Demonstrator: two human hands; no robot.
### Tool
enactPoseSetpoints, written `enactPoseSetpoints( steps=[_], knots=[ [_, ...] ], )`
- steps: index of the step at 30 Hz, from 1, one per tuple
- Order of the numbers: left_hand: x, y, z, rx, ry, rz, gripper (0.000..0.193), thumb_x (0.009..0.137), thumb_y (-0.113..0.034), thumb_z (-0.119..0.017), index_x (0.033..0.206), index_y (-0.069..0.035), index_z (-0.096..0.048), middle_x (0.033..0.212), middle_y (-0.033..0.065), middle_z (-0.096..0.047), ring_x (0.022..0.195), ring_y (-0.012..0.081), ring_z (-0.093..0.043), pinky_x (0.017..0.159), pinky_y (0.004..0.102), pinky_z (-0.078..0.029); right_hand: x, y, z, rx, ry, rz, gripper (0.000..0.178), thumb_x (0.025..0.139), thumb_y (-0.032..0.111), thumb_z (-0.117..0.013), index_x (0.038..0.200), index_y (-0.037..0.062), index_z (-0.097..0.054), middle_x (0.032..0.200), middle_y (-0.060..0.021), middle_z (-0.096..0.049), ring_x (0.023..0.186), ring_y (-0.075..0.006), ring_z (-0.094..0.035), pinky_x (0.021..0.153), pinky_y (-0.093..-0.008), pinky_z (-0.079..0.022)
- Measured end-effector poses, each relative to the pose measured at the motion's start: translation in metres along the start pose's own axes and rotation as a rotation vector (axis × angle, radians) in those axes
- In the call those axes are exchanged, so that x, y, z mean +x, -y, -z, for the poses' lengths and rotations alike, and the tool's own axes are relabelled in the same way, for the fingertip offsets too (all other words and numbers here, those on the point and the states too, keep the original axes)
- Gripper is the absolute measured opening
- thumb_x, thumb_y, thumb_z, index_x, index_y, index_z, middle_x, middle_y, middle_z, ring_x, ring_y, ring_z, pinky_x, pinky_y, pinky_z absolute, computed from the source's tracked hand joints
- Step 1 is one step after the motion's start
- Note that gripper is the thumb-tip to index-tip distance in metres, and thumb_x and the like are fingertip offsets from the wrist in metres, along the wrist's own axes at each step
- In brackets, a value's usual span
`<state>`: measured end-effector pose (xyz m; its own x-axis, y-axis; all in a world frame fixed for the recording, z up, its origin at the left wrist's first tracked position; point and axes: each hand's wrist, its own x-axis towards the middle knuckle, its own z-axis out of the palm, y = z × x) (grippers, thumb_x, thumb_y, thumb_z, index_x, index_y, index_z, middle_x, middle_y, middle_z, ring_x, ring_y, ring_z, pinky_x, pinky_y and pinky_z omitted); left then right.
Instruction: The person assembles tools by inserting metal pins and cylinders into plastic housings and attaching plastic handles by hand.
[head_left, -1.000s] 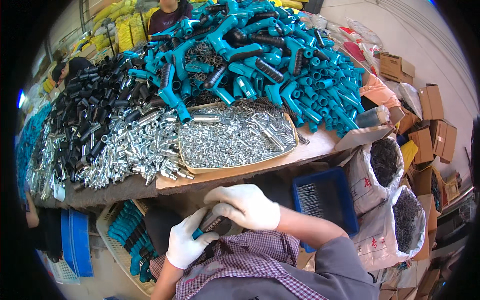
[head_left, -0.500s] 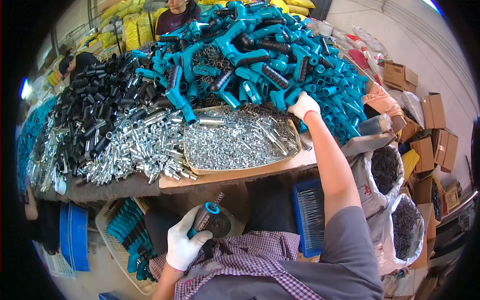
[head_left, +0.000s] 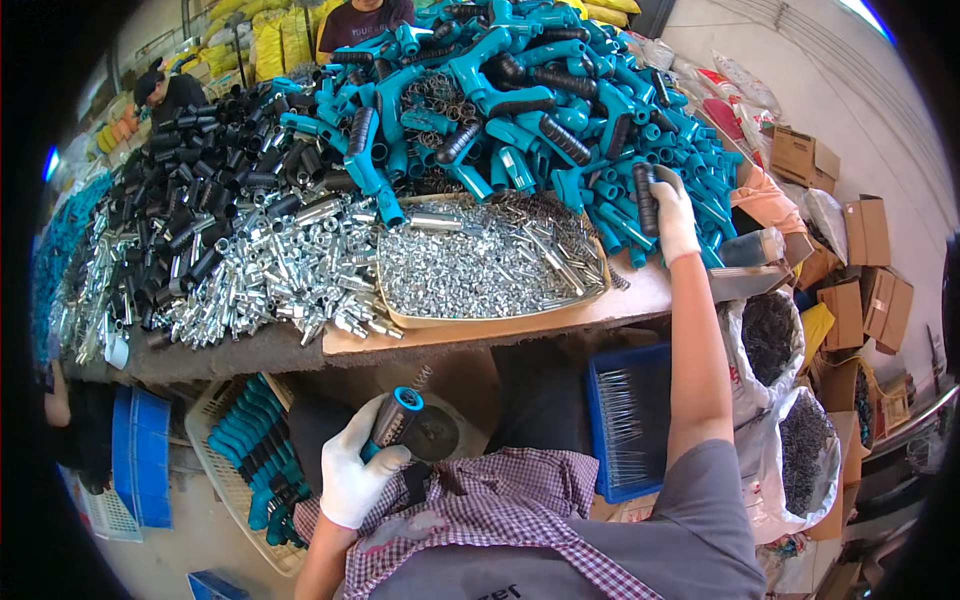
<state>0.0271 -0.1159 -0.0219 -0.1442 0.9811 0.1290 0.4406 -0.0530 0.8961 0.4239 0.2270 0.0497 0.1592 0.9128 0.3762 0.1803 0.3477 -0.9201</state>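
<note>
My left hand [head_left: 358,472], in a white glove, is wrapped round a short black and teal handle piece [head_left: 395,420] low in front of my lap. Its teal ring end points up, and a thin coil spring [head_left: 423,377] shows just beyond that end. My right hand [head_left: 674,210], also gloved, is at the right side of the heap of teal plastic housings [head_left: 510,75]. Its fingers close on a black ribbed grip piece [head_left: 645,200], held upright. Whether a teal part is joined to that piece is hard to see.
On the bench, a shallow tray [head_left: 470,322] holds small metal parts, beside metal pieces [head_left: 270,275] and black sleeves [head_left: 215,150]. Below are a blue bin [head_left: 640,450] of thin rods and a basket [head_left: 215,460] of teal handles. Sacks [head_left: 755,400] stand right; people work across the bench.
My right hand has moved right, away from the edge of the tray, and now has the black ribbed grip piece. My left hand has shifted slightly left and down with its handle piece.
</note>
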Motion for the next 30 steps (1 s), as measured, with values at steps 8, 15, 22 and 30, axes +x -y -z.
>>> enactPoseSetpoints(
  steps=[8, 15, 22, 30],
  knots=[
    [0.007, -0.005, -0.008, 0.030, 0.044, -0.093, 0.078, 0.077, -0.055, -0.078, 0.129, 0.000, -0.060, 0.104, 0.0213, -0.071, 0.096, 0.0325, -0.072, 0.083, 0.0354, -0.054, -0.027, -0.059, 0.007, 0.511, 0.077, -0.406, 0.031, 0.092, 0.026, -0.065, 0.115, 0.0054, -0.058, 0.091, -0.0107, -0.067, 0.077, -0.0197, -0.065, 0.061, -0.0341, -0.054],
    [0.003, -0.004, -0.006, 0.035, 0.006, -0.060, 0.079, 0.076, -0.055, -0.079, 0.129, 0.000, -0.060, 0.104, 0.0206, -0.071, 0.097, 0.0313, -0.072, 0.084, 0.0350, -0.054, -0.026, -0.064, -0.021, 0.616, -0.098, -0.315, 0.030, 0.091, 0.020, -0.065, 0.118, 0.0080, -0.057, 0.099, -0.0116, -0.067, 0.082, -0.0241, -0.067, 0.067, -0.0381, -0.054],
    [0.001, -0.008, -0.006, 0.023, 0.027, -0.074, 0.080, 0.075, -0.056, -0.079, 0.129, 0.000, -0.060, 0.104, 0.0198, -0.071, 0.095, 0.0299, -0.072, 0.084, 0.0342, -0.054, -0.035, -0.046, -0.037, 0.492, -0.145, -0.195, 0.033, 0.090, 0.018, -0.066, 0.117, 0.0054, -0.053, 0.096, -0.0127, -0.067, 0.080, -0.0238, -0.065, 0.064, -0.0358, -0.053],
    [0.000, -0.002, 0.011, -0.002, 0.021, -0.045, 0.080, 0.075, -0.055, -0.079, 0.129, 0.001, -0.059, 0.105, 0.0200, -0.071, 0.096, 0.0296, -0.072, 0.085, 0.0342, -0.054, -0.144, 0.036, -0.067, 0.517, 0.171, -0.287, 0.046, 0.096, 0.042, -0.053, 0.108, -0.0018, -0.061, 0.086, -0.0135, -0.066, 0.073, -0.0223, -0.064, 0.066, -0.0354, -0.053]
  ],
)
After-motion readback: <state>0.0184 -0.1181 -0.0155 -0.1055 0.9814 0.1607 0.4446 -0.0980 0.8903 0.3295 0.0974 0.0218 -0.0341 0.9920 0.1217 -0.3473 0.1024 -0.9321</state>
